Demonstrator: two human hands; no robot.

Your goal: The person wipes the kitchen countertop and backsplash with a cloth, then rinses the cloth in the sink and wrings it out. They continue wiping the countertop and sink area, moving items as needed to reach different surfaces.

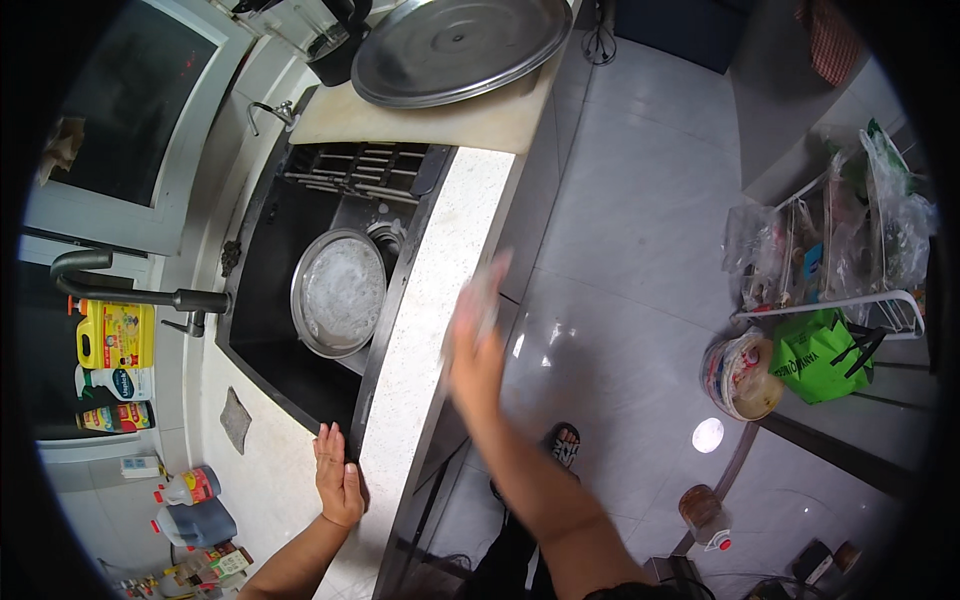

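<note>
My left hand (338, 478) lies flat on the counter at the front corner of the sink (275, 370), its fingers stretched out and holding nothing. My right hand (477, 350) is over the counter's outer edge and smeared by motion. A pale, blurred patch shows at its fingers; whether that is a cloth I cannot tell. Inside the dark sink sits a round metal basin (340, 293) of foamy, cloudy water, beside the drain (386, 236). A white speckled counter strip (425, 290) runs between the sink and my right hand.
A dark faucet (140, 293) reaches over the sink from the left. A drying rack (360, 172) spans its far end. Beyond lies a large metal lid (460, 45). A grey cloth (235, 420) and several bottles stand left. On the right floor are a bucket (735, 375) and green bag (820, 355).
</note>
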